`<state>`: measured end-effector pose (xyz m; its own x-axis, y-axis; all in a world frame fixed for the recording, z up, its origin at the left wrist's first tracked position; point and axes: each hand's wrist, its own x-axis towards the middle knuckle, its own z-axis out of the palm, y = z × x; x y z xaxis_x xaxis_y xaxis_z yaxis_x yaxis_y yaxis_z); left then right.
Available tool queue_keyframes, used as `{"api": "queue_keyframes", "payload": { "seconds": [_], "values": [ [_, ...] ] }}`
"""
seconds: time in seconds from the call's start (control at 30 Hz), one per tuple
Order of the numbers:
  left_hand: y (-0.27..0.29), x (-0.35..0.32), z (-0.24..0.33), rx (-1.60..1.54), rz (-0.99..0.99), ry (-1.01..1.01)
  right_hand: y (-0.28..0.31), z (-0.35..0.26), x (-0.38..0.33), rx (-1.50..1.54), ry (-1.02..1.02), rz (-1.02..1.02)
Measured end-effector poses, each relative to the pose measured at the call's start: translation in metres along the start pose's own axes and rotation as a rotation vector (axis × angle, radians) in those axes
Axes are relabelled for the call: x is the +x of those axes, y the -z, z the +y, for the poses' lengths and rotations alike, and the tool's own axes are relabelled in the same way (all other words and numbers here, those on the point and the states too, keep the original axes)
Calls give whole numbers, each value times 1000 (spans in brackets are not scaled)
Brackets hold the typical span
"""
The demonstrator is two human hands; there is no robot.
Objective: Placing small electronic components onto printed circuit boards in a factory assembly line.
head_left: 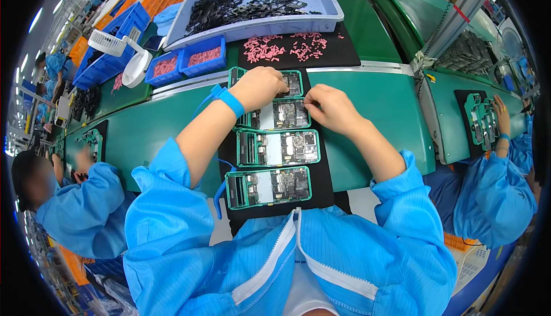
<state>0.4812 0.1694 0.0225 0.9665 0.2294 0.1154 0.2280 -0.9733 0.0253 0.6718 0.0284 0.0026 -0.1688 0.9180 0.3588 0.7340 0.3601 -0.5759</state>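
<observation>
Head view: four green-framed boards lie in a column on a black mat [324, 190] on the worktop [379, 109]. Left hand [259, 86] rests on the top board [291, 84], fingers curled, grip not discernible; right hand [332, 107] pinches at the second board [284, 115]. Judged early: third board [278, 148] and fourth board [268, 187] lie untouched.

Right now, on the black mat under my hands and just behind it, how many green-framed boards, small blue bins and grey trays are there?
Green-framed circuit boards on the black mat: 4
Small blue bins of pink parts: 2
Large grey tray of black parts: 1
Total: 7
</observation>
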Motion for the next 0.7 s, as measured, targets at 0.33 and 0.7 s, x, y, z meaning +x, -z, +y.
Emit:
{"api": "queue_keyframes", "payload": {
  "seconds": [0.33, 0.7],
  "values": [
    [0, -22, 4, -42, 1, 76, -16, -22, 9, -18, 137, -117],
    [-2, -38, 7, -23, -63, 140, -28, -41, 15, -216, 199, -216]
  ]
}}
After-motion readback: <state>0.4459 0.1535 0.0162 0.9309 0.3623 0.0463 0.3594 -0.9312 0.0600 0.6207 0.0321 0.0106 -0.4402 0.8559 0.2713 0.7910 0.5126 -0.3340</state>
